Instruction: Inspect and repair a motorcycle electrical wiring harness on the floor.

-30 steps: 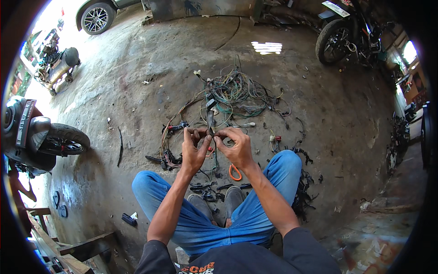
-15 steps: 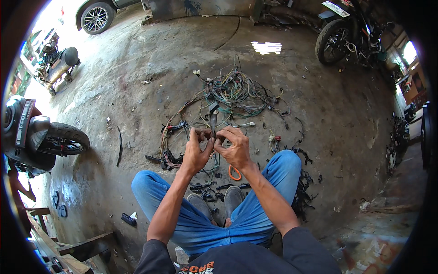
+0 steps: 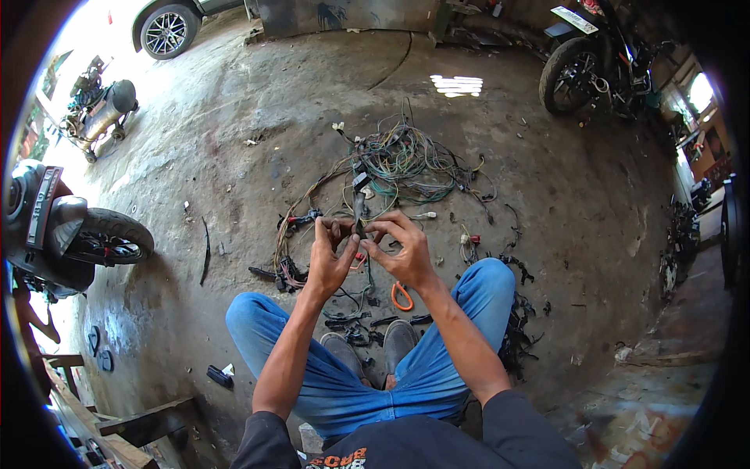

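Between my two hands a dark, tape-wrapped wire harness branch (image 3: 359, 205) stands out, with a dark connector (image 3: 361, 181) at its far end. My left hand (image 3: 331, 254) pinches this branch between thumb and curled fingers. From the other side, my right hand (image 3: 405, 248) closes thumb and forefinger at the branch's near end; the exact contact is partly hidden. Beyond them lies a tangled pile of coloured wires (image 3: 410, 160). Below my hands, green wires (image 3: 366, 291) trail down, beside an orange loop handle (image 3: 401, 296) on the floor.
Black scraps (image 3: 519, 332) lie by my right knee. A white connector (image 3: 426, 215) and a red one (image 3: 473, 238) rest nearby. Motorcycles stand at left (image 3: 105, 238) and far right (image 3: 574, 74); an air compressor (image 3: 109, 105) is at far left. A wooden bench (image 3: 148, 418) is lower left.
The harness branch has shifted slightly left and tilted. My right fingers have spread a little and shifted left; a small red part now shows below my hands.
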`<state>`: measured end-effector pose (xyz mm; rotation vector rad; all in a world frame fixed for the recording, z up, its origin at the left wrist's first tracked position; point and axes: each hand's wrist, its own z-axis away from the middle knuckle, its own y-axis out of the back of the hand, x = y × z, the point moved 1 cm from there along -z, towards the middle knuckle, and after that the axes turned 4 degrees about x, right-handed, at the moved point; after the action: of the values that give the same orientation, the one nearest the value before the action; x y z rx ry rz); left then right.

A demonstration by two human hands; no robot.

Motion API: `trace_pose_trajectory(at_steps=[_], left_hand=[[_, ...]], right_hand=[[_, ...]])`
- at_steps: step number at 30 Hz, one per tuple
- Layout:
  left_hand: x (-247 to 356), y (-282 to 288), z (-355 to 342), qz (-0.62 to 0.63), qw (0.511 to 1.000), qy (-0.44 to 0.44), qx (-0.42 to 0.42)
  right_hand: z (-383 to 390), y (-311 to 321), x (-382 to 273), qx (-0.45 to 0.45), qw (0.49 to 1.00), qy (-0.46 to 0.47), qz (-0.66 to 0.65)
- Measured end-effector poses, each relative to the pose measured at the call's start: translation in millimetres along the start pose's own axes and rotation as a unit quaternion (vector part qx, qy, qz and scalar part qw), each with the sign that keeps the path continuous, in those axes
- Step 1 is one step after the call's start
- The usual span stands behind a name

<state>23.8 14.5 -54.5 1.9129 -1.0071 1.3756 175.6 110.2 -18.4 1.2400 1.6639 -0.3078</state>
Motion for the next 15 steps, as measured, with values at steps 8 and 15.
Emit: trace_pose_trajectory(at_steps=[8, 15], left_hand=[[9.6, -2.6, -0.1, -0.077, 0.997, -0.023, -0.012], [7.2, -4.2, 0.4, -0.100, 0.995, -0.020, -0.020]], right_hand=[[0.7, -0.8, 8.1, 0.004, 0.999, 0.013, 0.042], [1.9, -4.2, 12.4, -0.049, 0.998, -0.025, 0.036]])
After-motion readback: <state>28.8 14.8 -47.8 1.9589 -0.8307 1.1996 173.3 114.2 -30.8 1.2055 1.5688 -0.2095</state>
